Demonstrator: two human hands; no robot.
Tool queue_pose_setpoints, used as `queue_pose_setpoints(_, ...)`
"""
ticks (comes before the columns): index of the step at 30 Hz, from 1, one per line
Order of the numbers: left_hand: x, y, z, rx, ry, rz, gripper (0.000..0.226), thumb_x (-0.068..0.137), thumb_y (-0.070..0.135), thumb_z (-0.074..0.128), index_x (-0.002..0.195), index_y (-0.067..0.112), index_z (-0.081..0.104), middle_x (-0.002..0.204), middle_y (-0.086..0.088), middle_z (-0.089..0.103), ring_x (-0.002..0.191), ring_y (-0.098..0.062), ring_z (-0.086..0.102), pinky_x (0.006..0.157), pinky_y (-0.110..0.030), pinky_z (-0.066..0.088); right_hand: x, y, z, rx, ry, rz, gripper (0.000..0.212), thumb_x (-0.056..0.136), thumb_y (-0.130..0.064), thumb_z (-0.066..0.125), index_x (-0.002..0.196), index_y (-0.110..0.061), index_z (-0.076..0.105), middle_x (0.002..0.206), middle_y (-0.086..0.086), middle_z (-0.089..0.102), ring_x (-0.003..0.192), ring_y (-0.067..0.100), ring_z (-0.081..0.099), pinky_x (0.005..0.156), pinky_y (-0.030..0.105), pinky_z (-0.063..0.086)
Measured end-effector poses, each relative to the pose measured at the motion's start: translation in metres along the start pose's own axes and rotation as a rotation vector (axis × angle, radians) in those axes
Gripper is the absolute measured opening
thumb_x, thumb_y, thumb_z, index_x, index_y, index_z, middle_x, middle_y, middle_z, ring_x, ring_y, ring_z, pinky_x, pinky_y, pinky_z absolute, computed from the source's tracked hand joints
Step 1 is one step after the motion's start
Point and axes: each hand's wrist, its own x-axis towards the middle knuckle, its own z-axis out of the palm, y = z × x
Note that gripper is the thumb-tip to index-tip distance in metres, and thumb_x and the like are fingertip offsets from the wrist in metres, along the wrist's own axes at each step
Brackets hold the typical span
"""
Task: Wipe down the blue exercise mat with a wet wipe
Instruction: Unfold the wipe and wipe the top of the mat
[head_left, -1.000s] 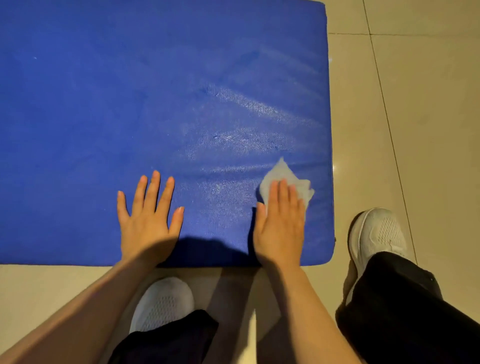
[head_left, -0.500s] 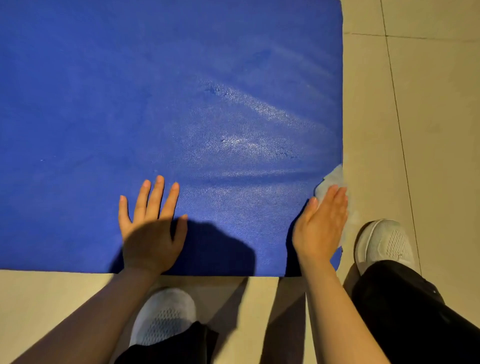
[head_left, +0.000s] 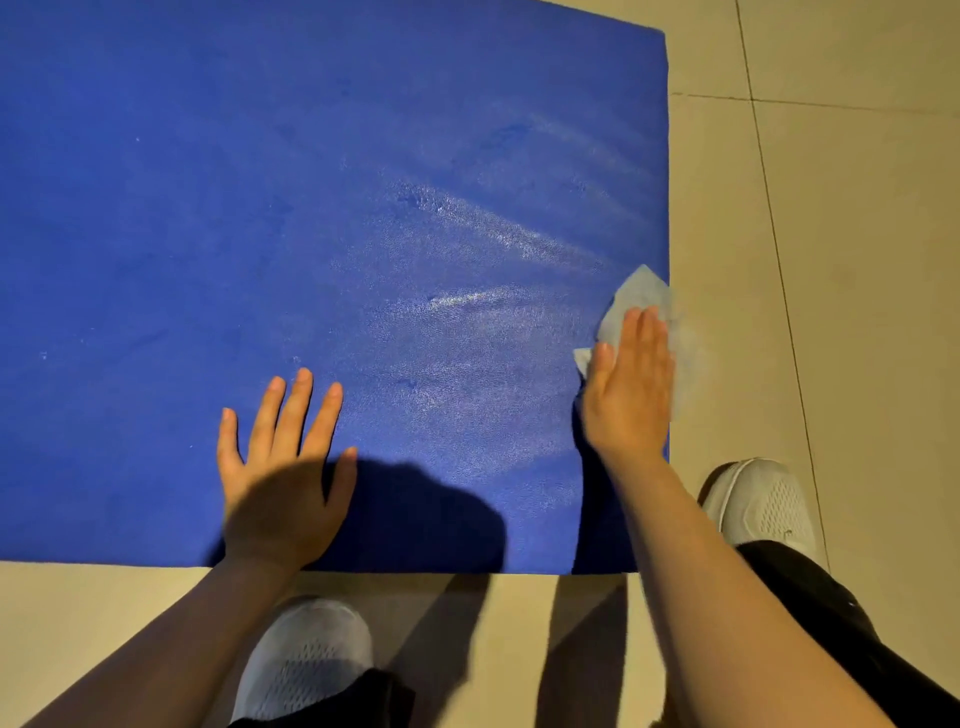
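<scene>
The mat (head_left: 260, 208) is a strong blue all over, with a fine bumpy, pebbly look. On the mat's right part there are pale, shiny streaks, lighter than the rest. Near the mat's bottom edge sits a dark shadow patch, almost navy. The wipe (head_left: 641, 299) at the mat's right edge is pale grey-white, maybe a little bluish; it looks blurry there. The floor (head_left: 857, 260) beside the mat is beige tile with thin dark lines between the tiles. Below the mat, two shoes (head_left: 306, 660) are white with a pattern of tiny holes. The trousers (head_left: 831, 608) by the shoes are black.
</scene>
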Motion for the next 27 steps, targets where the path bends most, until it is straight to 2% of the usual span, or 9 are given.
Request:
queue_pose_setpoints(5,0.0,0.001,-0.001,-0.029,0.0,-0.012,0.057,0.096,0.041,0.032,0.141,0.011,0.05,0.15,-0.018,0.04,0.139,-0.037,0.037,0.112,-0.059,0.017,-0.003,-0.023,0.01,-0.022,-0.016,0.048,0.068,0.097,-0.04,0.013,0.154,-0.003,0.016,0.162,0.015,0.009,0.15,0.031,0.004,0.12,0.035,-0.006)
queue_pose_setpoints(9,0.0,0.001,0.0,-0.039,0.025,0.0,0.056,0.097,0.04,0.033,0.141,0.011,0.049,0.151,-0.019,0.04,0.139,-0.038,0.038,0.111,-0.059,0.018,-0.039,-0.102,0.043,0.028,-0.227,-0.472,0.065,0.098,-0.043,0.013,0.153,-0.011,0.024,0.162,0.009,0.014,0.15,0.028,0.007,0.115,0.028,-0.017)
queue_pose_setpoints(11,-0.001,0.001,0.001,-0.04,0.033,0.008,0.055,0.098,0.041,0.031,0.142,0.012,0.048,0.151,-0.018,0.039,0.138,-0.038,0.038,0.111,-0.059,0.019,-0.052,-0.116,0.049,0.027,-0.298,-0.555,0.064,0.098,-0.042,0.015,0.153,-0.013,0.025,0.162,0.005,0.014,0.151,0.021,0.007,0.116,0.025,-0.018)
queue_pose_setpoints(14,0.0,0.0,0.001,-0.054,0.023,0.01,0.055,0.097,0.04,0.034,0.141,0.012,0.049,0.15,-0.018,0.04,0.139,-0.037,0.038,0.111,-0.059,0.019,-0.046,-0.092,0.047,0.0,-0.176,-0.443,0.06,0.098,-0.037,0.026,0.148,-0.005,0.038,0.156,0.014,0.032,0.145,0.026,0.028,0.12,0.029,-0.002)
queue_pose_setpoints(16,0.0,0.0,0.0,-0.055,0.013,0.007,0.055,0.096,0.04,0.036,0.141,0.013,0.05,0.149,-0.018,0.042,0.138,-0.037,0.039,0.111,-0.059,0.019,-0.032,-0.052,0.038,-0.068,-0.021,-0.242,0.059,0.099,-0.034,0.029,0.145,0.002,0.039,0.152,0.022,0.036,0.142,0.036,0.033,0.119,0.038,0.007)
queue_pose_setpoints(19,0.0,0.0,0.0,-0.048,-0.001,0.007,0.054,0.096,0.04,0.035,0.141,0.014,0.05,0.15,-0.017,0.041,0.138,-0.037,0.038,0.111,-0.06,0.019,-0.027,0.001,0.012,-0.011,0.035,0.098,0.064,0.1,-0.035,0.021,0.152,0.001,0.021,0.16,0.018,0.017,0.15,0.03,0.013,0.122,0.038,0.002)
queue_pose_setpoints(21,0.0,-0.001,0.001,-0.04,0.002,0.018,0.054,0.098,0.04,0.033,0.143,0.015,0.049,0.151,-0.017,0.04,0.139,-0.037,0.037,0.112,-0.06,0.019,-0.041,0.009,0.005,0.04,0.072,0.187,0.065,0.099,-0.036,0.019,0.153,-0.001,0.017,0.162,0.016,0.012,0.15,0.026,0.008,0.122,0.036,-0.001)
queue_pose_setpoints(24,-0.001,-0.002,0.003,-0.023,0.025,0.046,0.052,0.101,0.04,0.034,0.145,0.014,0.046,0.151,-0.017,0.039,0.14,-0.037,0.037,0.112,-0.06,0.019,-0.071,-0.016,0.02,-0.003,0.073,0.108,0.063,0.1,-0.036,0.023,0.15,0.001,0.027,0.158,0.019,0.024,0.147,0.035,0.02,0.119,0.035,0.001)
queue_pose_setpoints(27,-0.001,-0.002,0.002,-0.02,-0.01,0.044,0.05,0.101,0.036,0.035,0.146,0.015,0.044,0.153,-0.016,0.036,0.142,-0.035,0.034,0.113,-0.06,0.017,-0.111,-0.054,0.042,-0.072,-0.004,-0.173,0.058,0.096,-0.032,0.034,0.144,0.0,0.042,0.15,0.02,0.039,0.141,0.035,0.031,0.118,0.037,0.008)
